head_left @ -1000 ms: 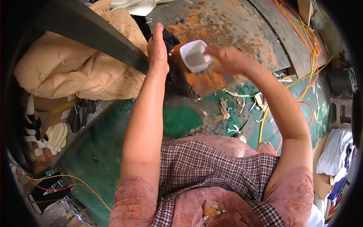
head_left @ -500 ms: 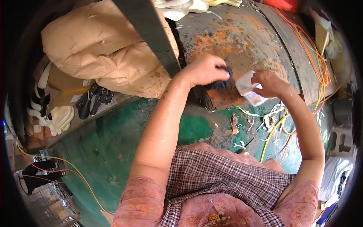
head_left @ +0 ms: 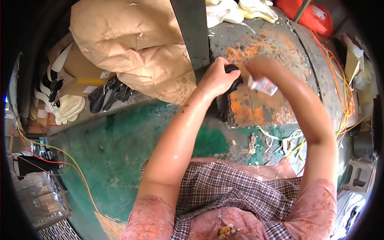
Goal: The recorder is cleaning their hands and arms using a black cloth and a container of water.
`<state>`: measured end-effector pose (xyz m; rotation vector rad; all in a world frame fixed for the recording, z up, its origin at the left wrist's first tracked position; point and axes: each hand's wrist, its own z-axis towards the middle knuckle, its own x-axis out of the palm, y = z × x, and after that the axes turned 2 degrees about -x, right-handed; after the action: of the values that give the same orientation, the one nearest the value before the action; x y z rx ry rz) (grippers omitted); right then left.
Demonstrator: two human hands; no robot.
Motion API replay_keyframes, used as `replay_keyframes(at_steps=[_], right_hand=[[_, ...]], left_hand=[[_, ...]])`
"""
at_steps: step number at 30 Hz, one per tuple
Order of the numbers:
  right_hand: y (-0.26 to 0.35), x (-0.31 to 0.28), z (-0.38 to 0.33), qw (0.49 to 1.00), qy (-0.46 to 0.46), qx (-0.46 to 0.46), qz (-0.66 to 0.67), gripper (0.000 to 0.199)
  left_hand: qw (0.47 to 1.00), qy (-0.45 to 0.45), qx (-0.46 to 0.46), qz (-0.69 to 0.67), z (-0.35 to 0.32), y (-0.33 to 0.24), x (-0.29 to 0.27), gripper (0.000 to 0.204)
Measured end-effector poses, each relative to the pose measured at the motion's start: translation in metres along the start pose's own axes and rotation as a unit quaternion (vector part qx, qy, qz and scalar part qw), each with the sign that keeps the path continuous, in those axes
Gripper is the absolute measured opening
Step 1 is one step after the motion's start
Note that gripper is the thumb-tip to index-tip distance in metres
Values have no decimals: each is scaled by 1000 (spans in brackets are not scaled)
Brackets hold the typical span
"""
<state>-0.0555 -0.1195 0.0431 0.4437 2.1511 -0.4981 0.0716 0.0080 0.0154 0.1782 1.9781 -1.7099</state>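
Note:
My left hand (head_left: 219,79) is closed round a small bunched black cloth (head_left: 233,82), held over the corner of a rust-stained worktable. To its right, my right hand (head_left: 262,67) is smeared by motion. A clear plastic container (head_left: 263,86) hangs from that hand, tilted, its exact shape blurred. The two hands are close to each other, with a small gap between the cloth and the container. Below them lies the worktable's rusty orange and grey top (head_left: 260,108).
A dark metal post (head_left: 192,36) stands left of my hands, beside a crumpled brown paper sheet (head_left: 132,52). Black and white shoe-like pieces (head_left: 108,96) lie at left. Red and yellow hoses (head_left: 344,100) hang at right; scraps litter the green floor (head_left: 120,144).
My right hand and the plastic container have moved up and in toward my left hand. The left hand still grips the black cloth. The whole view has shifted a little.

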Motion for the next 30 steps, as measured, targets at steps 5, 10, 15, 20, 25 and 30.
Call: replay_keyframes(at_steps=[5, 10, 15, 20, 25, 30], right_hand=[[9, 67, -74, 919, -359, -107, 122, 14], [20, 76, -66, 811, -535, -133, 196, 15], [31, 70, -61, 803, -524, -121, 255, 16], [8, 69, -20, 789, -573, -45, 217, 15], [-36, 50, 59, 781, -578, 55, 231, 21], [-48, 47, 126, 872, -407, 140, 232, 27]], left_hand=[[986, 140, 45, -82, 1, -26, 36, 37], [991, 1, 101, -84, 0, -22, 34, 26], [928, -151, 261, 218, -11, -25, 26, 18], [961, -161, 217, -57, -12, -23, 8, 24], [802, 107, -18, -587, -18, -31, -4, 56], [730, 190, -48, -655, -16, -25, 7, 71]])
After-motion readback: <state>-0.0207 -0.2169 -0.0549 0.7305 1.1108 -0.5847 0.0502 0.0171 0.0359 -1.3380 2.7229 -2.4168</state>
